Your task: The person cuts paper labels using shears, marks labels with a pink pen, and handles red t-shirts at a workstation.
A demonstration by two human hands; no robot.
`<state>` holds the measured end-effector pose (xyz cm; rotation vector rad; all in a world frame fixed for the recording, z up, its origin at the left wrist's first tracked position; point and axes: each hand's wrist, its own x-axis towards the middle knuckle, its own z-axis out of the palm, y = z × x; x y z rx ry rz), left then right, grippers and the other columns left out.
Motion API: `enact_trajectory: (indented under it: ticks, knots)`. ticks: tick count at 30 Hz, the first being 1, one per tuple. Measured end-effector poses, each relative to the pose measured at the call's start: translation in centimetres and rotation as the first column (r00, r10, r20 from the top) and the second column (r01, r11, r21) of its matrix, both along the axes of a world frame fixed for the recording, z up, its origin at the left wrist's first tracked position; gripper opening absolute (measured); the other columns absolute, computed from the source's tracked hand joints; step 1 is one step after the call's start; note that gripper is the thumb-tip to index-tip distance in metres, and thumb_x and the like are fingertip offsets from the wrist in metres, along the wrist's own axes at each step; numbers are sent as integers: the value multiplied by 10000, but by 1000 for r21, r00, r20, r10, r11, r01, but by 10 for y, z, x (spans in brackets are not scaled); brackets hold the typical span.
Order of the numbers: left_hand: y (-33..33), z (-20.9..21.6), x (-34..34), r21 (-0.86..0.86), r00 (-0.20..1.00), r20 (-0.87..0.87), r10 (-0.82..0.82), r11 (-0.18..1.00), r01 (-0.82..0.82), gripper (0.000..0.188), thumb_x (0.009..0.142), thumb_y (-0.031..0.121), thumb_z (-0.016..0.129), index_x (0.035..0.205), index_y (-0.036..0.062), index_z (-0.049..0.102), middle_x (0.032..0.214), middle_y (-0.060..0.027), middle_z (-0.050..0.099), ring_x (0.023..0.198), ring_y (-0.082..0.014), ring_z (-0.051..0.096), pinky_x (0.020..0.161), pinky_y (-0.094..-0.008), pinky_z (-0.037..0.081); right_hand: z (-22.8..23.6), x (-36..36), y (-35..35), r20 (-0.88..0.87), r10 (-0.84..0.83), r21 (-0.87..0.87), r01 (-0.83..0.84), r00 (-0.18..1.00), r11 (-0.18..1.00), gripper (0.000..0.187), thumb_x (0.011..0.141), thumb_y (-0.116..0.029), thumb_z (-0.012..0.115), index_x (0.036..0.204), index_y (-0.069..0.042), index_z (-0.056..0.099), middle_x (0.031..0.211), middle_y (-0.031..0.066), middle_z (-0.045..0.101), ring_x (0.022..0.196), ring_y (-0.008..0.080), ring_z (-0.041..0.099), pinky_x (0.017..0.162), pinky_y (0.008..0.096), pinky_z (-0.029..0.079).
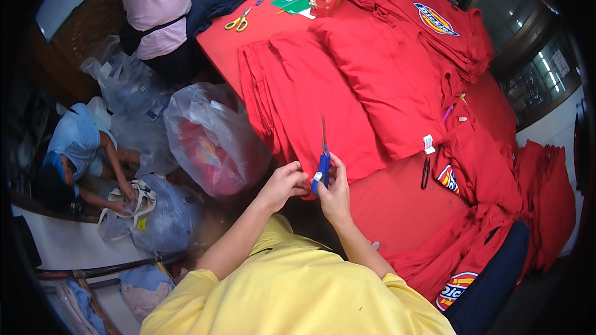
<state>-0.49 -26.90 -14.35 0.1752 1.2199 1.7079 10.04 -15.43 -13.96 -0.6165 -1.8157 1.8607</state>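
My right hand (337, 193) grips blue-handled scissors (322, 162) with the blades pointing up. My left hand (284, 184) pinches the near edge of a folded red shirt (323, 102) right beside the scissors. That shirt lies on top of a stack of red garments on the red-covered table (397, 198). My sleeves are yellow.
More red shirts with printed logos (437, 20) lie piled at the back and right. Small black snips (425, 172) rest on the table. Yellow-handled scissors (238, 22) lie far off by a person in pink (155, 0). Plastic bags of clothes (211, 139) and a crouching person in blue (77, 149) fill the left floor.
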Motion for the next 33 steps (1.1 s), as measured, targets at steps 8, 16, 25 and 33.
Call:
enact_trajectory:
  ticks: [8, 16, 25, 33]
  knots:
    - [31, -6, -70, 91, 962, 166, 217, 968, -234, 179, 949, 169, 525, 1087, 57, 551, 1041, -71, 643, 962, -185, 632, 818, -356, 530, 4, 11, 7, 167, 161, -36, -158, 973, 987, 552, 844, 42, 565, 1361, -14, 381, 1066, 89, 542, 888, 131, 585, 789, 257, 491]
    - [19, 5, -78, 94, 979, 131, 157, 981, -170, 255, 931, 104, 516, 1174, 34, 550, 1121, -87, 624, 1040, -200, 599, 904, -373, 484, 32, 29, 2, 343, 112, 477, -275, 933, 834, 529, 847, -141, 668, 1309, 19, 467, 915, 163, 594, 805, 256, 631, 723, 346, 503]
    - [15, 26, -83, 121, 997, -47, 65, 991, -59, 402, 865, -33, 563, 1260, 14, 512, 1157, -79, 611, 1057, -161, 594, 883, -313, 499, 37, 3, -3, 309, 74, 501, -229, 948, 835, 531, 860, -137, 653, 1326, 27, 459, 868, 158, 575, 777, 255, 615, 705, 342, 489]
    - [14, 33, -83, 155, 998, -15, 65, 986, -62, 450, 854, -34, 581, 1290, 41, 497, 1176, -61, 601, 1045, -157, 603, 885, -309, 511, 43, -5, -2, 317, 54, 454, -201, 947, 868, 541, 868, -142, 646, 1339, 33, 446, 878, 149, 574, 802, 243, 614, 733, 318, 484]
